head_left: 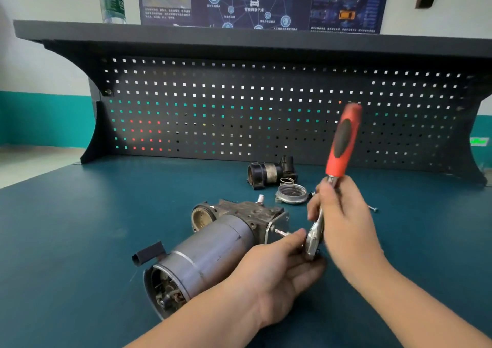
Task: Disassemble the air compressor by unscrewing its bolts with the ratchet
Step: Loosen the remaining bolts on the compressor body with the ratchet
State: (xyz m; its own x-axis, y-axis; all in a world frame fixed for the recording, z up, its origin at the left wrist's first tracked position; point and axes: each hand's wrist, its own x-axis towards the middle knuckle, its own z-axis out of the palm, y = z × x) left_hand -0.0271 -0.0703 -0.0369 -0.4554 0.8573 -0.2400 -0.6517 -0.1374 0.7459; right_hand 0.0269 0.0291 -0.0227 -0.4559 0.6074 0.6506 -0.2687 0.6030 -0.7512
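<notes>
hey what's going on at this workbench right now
A person is taking apart an air compressor lying on its side on the blue bench. The right hand grips a red-handled ratchet by its metal shank, handle pointing up, head down at a bolt sticking out of the compressor's end. The left hand holds the ratchet head there. Parts already removed, including a ring and spring, lie behind.

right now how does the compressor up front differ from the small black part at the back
The compressor is large, mostly silver-grey, and lies close to the person, with the left hand over it and the ratchet at its end. The black part is smaller, mostly black with a pale band, lies near the pegboard and is untouched. Both are cylindrical and lie on their sides on the bench.
</notes>
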